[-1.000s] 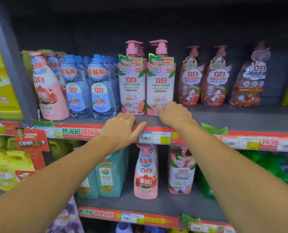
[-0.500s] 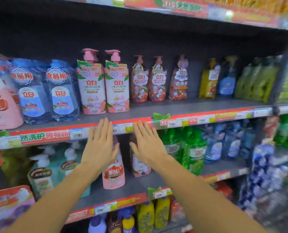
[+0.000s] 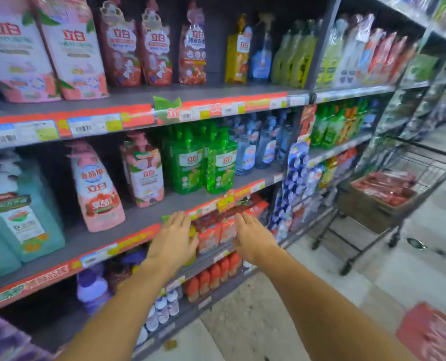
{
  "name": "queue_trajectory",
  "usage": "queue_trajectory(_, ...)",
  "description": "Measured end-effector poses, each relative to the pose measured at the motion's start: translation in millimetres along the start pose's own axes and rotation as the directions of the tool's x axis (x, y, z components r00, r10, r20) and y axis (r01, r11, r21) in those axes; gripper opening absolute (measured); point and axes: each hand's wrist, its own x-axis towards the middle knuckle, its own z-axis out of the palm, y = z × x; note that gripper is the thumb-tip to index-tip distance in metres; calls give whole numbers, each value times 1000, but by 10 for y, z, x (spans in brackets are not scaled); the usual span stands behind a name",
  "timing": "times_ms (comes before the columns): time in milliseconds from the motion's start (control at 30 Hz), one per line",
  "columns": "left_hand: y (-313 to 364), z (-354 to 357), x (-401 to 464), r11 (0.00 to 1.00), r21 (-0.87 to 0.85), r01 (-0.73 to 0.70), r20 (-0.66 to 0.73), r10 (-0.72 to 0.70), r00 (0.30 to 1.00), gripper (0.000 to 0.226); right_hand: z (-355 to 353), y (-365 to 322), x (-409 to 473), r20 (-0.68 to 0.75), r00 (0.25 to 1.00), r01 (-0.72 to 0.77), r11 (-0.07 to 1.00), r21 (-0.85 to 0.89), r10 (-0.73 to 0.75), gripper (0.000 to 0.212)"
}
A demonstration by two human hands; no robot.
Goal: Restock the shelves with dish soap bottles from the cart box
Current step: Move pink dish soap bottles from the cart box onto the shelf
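Reaching forward, your left hand (image 3: 173, 239) is flat and open, fingers straight, holding nothing, in front of the red edge strip of the shelf (image 3: 138, 220) that carries the pink bottle (image 3: 97, 188) and the green bottles (image 3: 203, 162). Your right hand (image 3: 253, 237) is just beside it, also spread and empty, over red packs (image 3: 211, 234) one level down. Further right the cart (image 3: 393, 186) stands in the aisle with a box (image 3: 372, 207) inside; its red contents are probably soap bottles, too blurred to tell.
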Motion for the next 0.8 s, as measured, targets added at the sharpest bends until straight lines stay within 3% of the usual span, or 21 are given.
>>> queue_trajectory(200, 845, 308, 186, 980, -36, -194, 42, 195, 980, 53, 138, 700, -287, 13, 993, -122, 991, 51, 121, 66)
queue_trajectory(333, 1508, 566, 362, 966, -75, -249, 101, 256, 961, 73, 150, 1317, -487, 15, 977, -215, 972, 90, 214, 55)
queue_trajectory(467, 2276, 838, 608, 928, 29, -370, 171, 360, 917, 52, 112, 2087, -724, 43, 950, -313, 944, 100, 310, 62)
queue_trajectory(800, 4487, 1275, 1621, 877, -24, -479, 154, 477, 865, 43, -285, 4254, -1194, -13, 867, -493, 862, 121, 498, 56)
